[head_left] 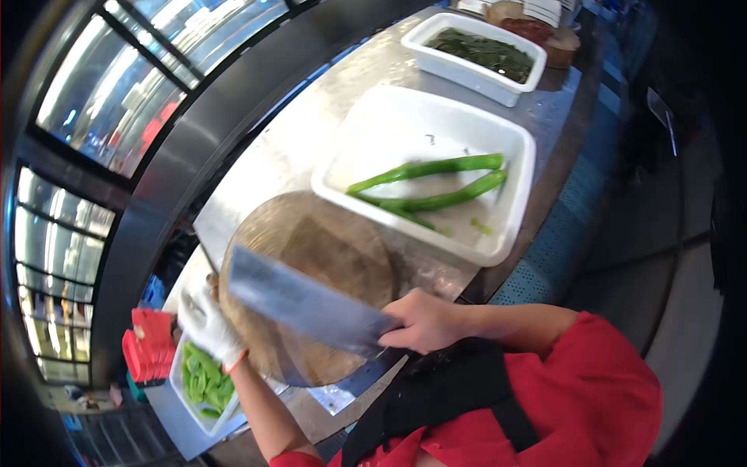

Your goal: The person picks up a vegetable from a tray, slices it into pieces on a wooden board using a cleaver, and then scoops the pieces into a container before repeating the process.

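A wide cleaver [303,300] is in my right hand [426,321], its blade over the round wooden chopping block [311,218]. My left hand [206,323], in a white glove, is at the block's left edge, above a white tray [179,366] of cut green pieces [204,377]. The left fingers are blurred, and whether they hold anything cannot be made out. Beyond the block, long green stalks [436,167] lie in a large white tub [521,194].
A smaller white tub [467,75] with dark green leaves [482,53] stands at the far end of the metal table [299,117]. Near it are reddish-brown items [525,29]. A red container [149,346] is at the left, beside the windows [117,86].
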Motion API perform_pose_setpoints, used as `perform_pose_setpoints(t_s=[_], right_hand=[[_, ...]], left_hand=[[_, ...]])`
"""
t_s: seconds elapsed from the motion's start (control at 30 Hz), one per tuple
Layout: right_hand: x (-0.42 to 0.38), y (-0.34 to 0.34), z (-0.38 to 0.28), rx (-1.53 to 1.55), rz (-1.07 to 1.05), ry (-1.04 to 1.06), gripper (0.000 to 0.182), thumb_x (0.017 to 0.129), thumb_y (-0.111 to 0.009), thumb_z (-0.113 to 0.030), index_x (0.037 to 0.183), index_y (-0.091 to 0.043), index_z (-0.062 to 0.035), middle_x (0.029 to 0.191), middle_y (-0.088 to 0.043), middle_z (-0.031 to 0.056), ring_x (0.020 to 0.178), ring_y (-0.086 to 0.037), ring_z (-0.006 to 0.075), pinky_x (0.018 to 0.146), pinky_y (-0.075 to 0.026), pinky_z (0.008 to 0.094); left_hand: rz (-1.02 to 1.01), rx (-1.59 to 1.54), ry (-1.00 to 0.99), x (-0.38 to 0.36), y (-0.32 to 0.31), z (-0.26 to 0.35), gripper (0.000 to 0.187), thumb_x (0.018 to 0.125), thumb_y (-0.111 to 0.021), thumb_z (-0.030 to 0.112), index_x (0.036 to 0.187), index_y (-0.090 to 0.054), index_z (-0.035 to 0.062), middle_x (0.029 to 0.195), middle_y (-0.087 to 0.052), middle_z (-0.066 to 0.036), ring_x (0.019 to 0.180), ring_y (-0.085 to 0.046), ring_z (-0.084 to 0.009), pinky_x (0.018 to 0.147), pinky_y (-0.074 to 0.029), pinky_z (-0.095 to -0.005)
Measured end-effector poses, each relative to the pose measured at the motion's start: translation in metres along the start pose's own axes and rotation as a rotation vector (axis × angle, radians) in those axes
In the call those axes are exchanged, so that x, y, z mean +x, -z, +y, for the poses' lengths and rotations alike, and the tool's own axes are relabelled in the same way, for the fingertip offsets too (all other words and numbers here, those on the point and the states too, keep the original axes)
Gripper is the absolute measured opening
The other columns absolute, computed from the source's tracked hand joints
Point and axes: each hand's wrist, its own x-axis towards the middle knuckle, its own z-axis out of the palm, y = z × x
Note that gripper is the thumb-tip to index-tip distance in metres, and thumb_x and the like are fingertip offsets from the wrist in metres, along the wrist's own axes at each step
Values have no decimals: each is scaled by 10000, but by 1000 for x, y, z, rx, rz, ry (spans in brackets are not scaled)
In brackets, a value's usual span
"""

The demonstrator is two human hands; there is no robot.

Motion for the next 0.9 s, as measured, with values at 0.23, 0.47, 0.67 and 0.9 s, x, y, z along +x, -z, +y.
perform_pose_setpoints(t_s=[0.23, 0.47, 0.67, 0.9], right_hand=[[-164, 118, 13, 200, 840, -252, 117, 903, -665, -44, 976, -651, 46, 664, -625, 38, 469, -563, 80, 422, -447, 261], [-261, 157, 69, 442, 1266, -49, 29, 904, -615, 52, 880, -601, 47, 568, -564, 50, 390, -531, 106, 374, -464, 277], [-243, 214, 63, 454, 1185, -11, 29, 911, -607, 38, 887, -592, 41, 536, -541, 44, 372, -509, 113, 372, -466, 282], [-126, 239, 20, 371, 693, 17, 58, 890, -627, 6, 893, -599, 57, 517, -528, 41, 385, -518, 114, 379, -450, 284]], left_hand=[[-960, -387, -512, -82, -262, 233, 277, 903, -654, 145, 1166, -725, 101, 1131, -723, -156, 1048, -683, -308, 942, -523, -393], [-1360, 98, -881, -159, -392, 260, 254, 798, -660, 112, 1049, -695, 91, 1025, -700, -174, 988, -663, -393, 869, -534, -454], [-1269, 112, -788, -76, -286, 337, 244, 740, -656, 97, 984, -664, 108, 954, -652, -183, 867, -649, -410, 758, -534, -477], [-1157, 334, -457, 3, -104, 265, 236, 683, -654, 78, 918, -673, 85, 874, -625, -150, 881, -626, -384, 772, -518, -473]])
